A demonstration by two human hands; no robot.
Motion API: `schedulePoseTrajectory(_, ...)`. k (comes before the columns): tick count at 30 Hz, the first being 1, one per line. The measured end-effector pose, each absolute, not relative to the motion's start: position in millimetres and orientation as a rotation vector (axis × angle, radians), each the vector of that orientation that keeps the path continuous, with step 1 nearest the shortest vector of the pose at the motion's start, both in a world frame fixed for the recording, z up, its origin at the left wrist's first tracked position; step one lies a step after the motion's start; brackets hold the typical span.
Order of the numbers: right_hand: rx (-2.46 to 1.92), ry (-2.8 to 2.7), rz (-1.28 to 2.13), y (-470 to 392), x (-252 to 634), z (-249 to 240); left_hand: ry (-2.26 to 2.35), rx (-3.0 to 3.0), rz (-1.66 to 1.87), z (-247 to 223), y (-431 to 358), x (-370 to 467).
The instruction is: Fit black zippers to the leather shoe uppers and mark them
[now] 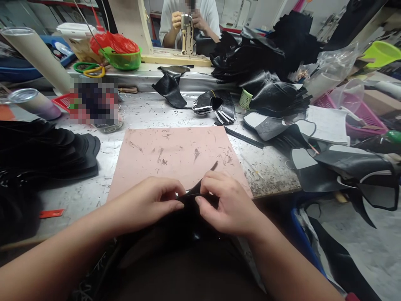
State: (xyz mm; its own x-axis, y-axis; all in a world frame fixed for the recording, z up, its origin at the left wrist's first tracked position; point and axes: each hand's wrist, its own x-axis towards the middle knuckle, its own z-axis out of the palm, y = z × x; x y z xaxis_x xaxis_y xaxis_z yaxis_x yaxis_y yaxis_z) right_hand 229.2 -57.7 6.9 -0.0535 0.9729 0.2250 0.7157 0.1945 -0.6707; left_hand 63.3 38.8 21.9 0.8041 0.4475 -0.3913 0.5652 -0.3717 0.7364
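Observation:
Close to my body, my left hand (150, 202) pinches the edge of a black leather piece (191, 205) between thumb and fingers. My right hand (225, 202) grips the same edge a short way to the right, its thumb and fingertips closed. From behind the right fingers a narrow dark tip sticks up and to the right. The held edge is over the near side of a pink board (169, 159) marked with dark smears. Most of the piece hangs below the hands and merges with dark clothing, so its outline is hidden.
Stacked black pieces (62, 150) lie left, beside a red packet (52, 213). Grey-and-black cut pieces (316, 167) overhang the right table edge above a blue-rimmed bin (308, 246). Behind are a green basket (122, 58), a black leather heap (260, 50) and a person (189, 25) at a machine.

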Motion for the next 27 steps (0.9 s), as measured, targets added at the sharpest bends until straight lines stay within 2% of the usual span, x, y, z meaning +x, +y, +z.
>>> schedulePoseTrajectory(27, -1.582, -2.008, 0.553, -54.4, 231.4, 9.2, 0.646, 2.027, -0.157, 22.4, 43.2, 69.7)
